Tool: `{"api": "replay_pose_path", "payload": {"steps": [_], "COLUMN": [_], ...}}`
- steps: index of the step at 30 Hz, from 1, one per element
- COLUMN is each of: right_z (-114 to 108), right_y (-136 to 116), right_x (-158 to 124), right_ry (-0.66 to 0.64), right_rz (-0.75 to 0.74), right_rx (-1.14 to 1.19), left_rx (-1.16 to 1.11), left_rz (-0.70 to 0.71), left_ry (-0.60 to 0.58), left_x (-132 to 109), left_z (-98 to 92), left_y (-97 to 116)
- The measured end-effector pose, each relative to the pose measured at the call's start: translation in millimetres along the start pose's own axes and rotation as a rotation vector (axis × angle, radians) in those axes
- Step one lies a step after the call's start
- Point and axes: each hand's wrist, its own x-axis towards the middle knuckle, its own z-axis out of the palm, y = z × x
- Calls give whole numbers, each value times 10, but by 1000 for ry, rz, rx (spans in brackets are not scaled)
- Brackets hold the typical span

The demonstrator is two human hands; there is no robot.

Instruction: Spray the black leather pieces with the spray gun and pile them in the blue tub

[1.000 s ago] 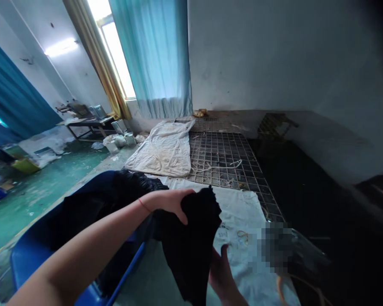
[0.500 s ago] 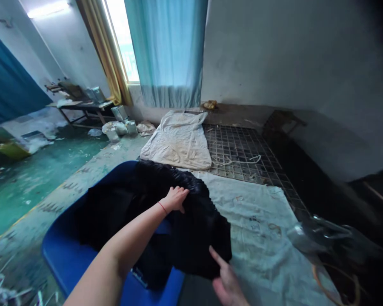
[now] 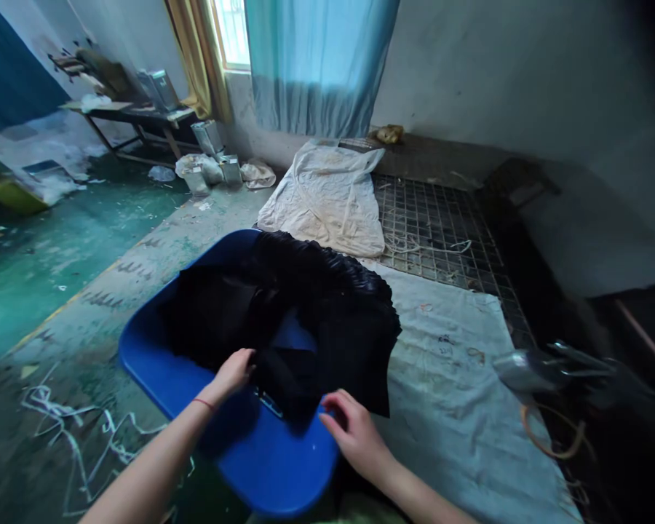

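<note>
Head view, and both bare hands are down over the near half of a deep blue plastic tub [image 3: 284, 477], left hand [image 3: 233, 372] and right hand [image 3: 352, 429] well apart. Piled inside is the soft black cloth with a gathered, ruffled edge [image 3: 352, 342], mostly on the far side of the fingers, its bulk spreading over the tub's right side towards the pale blue-green sheet [image 3: 447, 407]. That ruffled edge is the long line here, running from far left to near right. A loose black flap sits right between the two hands: left fingers at its left border, right fingertips just beside its near right border, so neither hand is clearly the nearer. Look at the left: forearm angled in from the near left, thin red cord [image 3: 203, 402] at the wrist, fingers bent and pointing right; whether they pinch any cloth, I can't tell. Over on the right, the forearm slants in from the near right, thumb and curled fingers parted, nothing visible between them. White string [image 3: 70, 418] lies tangled on the floor, near left.
</note>
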Motion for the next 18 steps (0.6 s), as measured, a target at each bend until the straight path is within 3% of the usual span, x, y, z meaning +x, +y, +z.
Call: {"api": "replay_pose_path", "payload": {"steps": [2, 4, 8, 13, 18], "right_z": [283, 544, 868, 911, 718], "right_y": [-143, -160, -13, 47, -63], "right_x": [438, 865, 1430, 1749, 2048], "right_ry": [-165, -280, -260, -265, -88], "right_rz": [12, 134, 265, 344, 281], "right_rx": [-263, -577, -724, -779, -778], "left_rx": [-38, -71, -157, -172, -93], "left_rz": [-22, -58, 22, 94, 32], "left_ry": [34, 46, -13, -134, -149], "left_x": [121, 227, 225, -2, -17], "left_z": [193, 267, 244, 294, 416], "left_y": [164, 252, 163, -65, -3]}}
